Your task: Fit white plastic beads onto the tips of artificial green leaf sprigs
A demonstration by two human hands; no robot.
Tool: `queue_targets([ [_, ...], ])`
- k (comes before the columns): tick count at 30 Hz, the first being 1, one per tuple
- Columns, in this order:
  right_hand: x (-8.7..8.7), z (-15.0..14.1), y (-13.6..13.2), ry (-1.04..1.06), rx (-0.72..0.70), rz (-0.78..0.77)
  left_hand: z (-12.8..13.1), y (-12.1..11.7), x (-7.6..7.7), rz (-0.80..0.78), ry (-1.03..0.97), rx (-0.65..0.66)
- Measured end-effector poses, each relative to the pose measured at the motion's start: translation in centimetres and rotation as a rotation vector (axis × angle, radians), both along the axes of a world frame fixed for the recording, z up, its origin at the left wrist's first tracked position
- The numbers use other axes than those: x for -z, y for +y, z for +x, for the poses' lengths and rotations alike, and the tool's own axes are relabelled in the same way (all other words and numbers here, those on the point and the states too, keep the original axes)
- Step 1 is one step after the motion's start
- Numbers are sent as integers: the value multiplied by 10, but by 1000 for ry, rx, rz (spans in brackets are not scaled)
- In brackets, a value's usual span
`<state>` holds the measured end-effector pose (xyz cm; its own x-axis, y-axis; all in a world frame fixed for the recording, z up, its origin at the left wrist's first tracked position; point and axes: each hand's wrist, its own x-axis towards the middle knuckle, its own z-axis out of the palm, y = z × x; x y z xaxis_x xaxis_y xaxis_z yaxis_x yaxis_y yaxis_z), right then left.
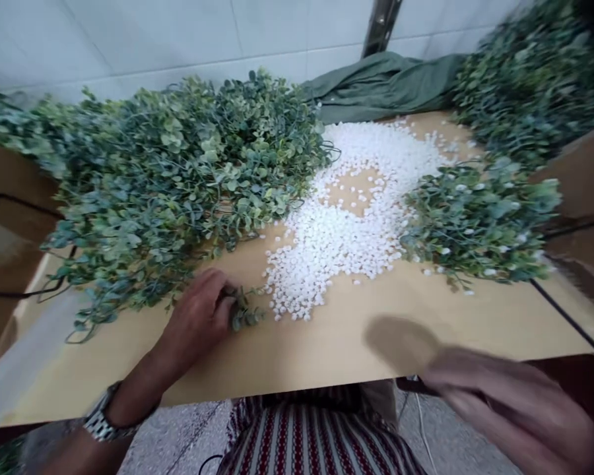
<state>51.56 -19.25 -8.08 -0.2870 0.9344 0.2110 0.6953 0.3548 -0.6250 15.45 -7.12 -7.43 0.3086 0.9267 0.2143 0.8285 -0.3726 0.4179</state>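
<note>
Counts: 2 hands, 1 short sprig in hand, 3 masses of greenery, 1 spread of white beads (too many to count), 1 green cloth, 1 wristwatch.

Left hand: near side, left of center, low over the table, back of hand up, forearm in from near left. Fingers curled in, thumb side toward the right, closed on the sprig; its leafy end sticks out right, just short of the beads. Metal-link watch on that wrist.

Right hand: near right, at the table's near edge, pointing left, motion-blurred. Fingers look extended; can't tell how far apart or whether they hold anything. Dark soft shadow on the tabletop just left of it.

Greenery: big tangled heap fills the left and far left; small rounded blue-green leaves, thin stems. Second heap far right, same leaf type. Smaller bunch on the right, dotted with white tips.

White beads: small, roundish, loose, thick layer across the middle, running far right, with one thin patch showing tabletop.

Green cloth: crumpled, far side, against the pale wall. Tabletop is smooth, light tan. Striped red-and-white garment below the near edge.
</note>
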Motion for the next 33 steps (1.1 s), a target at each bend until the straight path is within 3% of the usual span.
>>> queue_targets([
  [4,-13,-30,83,-271,-288,148,2,-2,-3,-130,-256,-170],
  [7,-10,-55,110,-387,-393,216,10,1,-11,-217,-615,-260],
  [10,-9,-77,114,-371,-452,371,22,5,-19,-276,-912,-328],
  [13,-5,-94,117,-437,-559,489,37,10,-26,-470,-1054,-326],
  [17,0,-97,129,-497,-549,474,54,14,-28,-655,-1178,-257],
  [21,-3,-78,137,-295,-500,385,66,19,-25,-754,-1229,-199],
  [24,-8,-60,141,-172,-419,319,72,22,-22,-728,-1236,-205],
  [27,-13,-48,142,-196,-343,329,74,22,-21,-665,-1207,-209],
  [33,-9,-53,134,-367,-421,406,75,21,-25,-592,-1197,-212],
])
